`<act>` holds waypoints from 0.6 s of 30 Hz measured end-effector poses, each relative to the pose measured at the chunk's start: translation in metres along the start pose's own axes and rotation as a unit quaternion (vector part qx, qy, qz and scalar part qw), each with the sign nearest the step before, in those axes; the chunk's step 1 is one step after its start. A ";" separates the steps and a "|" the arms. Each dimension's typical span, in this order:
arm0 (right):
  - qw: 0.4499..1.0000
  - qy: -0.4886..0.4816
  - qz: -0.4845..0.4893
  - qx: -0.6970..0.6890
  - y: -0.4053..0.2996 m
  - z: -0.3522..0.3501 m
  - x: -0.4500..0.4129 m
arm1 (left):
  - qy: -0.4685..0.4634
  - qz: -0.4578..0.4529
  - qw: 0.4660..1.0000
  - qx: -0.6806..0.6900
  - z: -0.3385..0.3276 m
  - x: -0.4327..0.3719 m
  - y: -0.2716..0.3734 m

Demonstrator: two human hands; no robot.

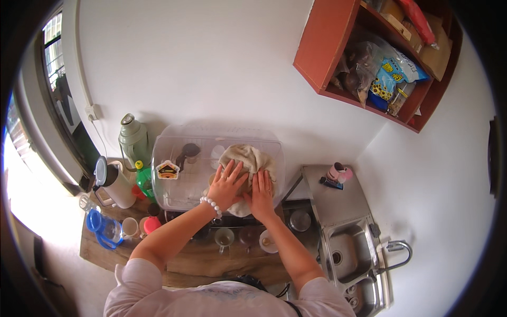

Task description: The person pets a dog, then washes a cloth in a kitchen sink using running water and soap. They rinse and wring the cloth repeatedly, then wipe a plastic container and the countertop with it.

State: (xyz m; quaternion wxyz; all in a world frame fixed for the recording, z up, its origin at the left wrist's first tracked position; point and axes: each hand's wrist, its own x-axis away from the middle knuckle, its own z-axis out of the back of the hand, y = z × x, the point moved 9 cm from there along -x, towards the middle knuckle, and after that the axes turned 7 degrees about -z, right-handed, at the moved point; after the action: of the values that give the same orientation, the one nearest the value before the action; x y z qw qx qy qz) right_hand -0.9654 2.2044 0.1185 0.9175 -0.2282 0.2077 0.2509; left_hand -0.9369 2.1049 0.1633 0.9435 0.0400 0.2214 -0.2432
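Note:
A bunched beige cloth (246, 153) lies on the domed lid of a clear plastic storage box (176, 199). My left hand (226, 192) rests flat on the cloth's left part, its fingers spread; a white bead bracelet circles that wrist. Beside it, my right hand (260, 197) presses palm-down on the cloth's right part, thumb pointing toward the left hand. Neither hand visibly grips a fold. Through the lid I see a dark-topped cup (191, 151) and a white cup (217, 152). The cloth and hands hide the box's right part.
Left stand a green thermos flask (134, 138), a steel jug (119, 186), a green bottle (146, 182) and a blue-lidded pitcher (105, 229). Glass cups (224, 237) line the wooden table's (190, 269) front. A steel sink (352, 253) lies right, below a red-brown wall cabinet (324, 51).

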 end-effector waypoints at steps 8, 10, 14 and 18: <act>0.996 0.041 -0.061 -0.056 0.075 0.026 -0.009 | -0.047 -0.041 0.998 0.004 -0.026 -0.078 0.045; 0.995 0.040 -0.069 -0.055 0.077 0.028 -0.009 | -0.037 -0.036 0.999 0.002 -0.031 -0.082 0.045; 0.994 0.013 -0.101 0.026 0.060 0.023 -0.016 | -0.001 -0.021 1.000 0.009 -0.023 -0.068 0.029; 0.997 -0.023 -0.063 0.049 0.014 0.005 -0.031 | 0.038 0.042 0.998 0.000 0.001 -0.023 -0.006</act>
State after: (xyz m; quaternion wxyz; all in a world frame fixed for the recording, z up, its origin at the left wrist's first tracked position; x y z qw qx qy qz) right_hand -0.9966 2.2067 0.1333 0.9462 -0.1897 0.1836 0.1872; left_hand -0.9573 2.1090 0.1745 0.9440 0.0581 0.2551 -0.2013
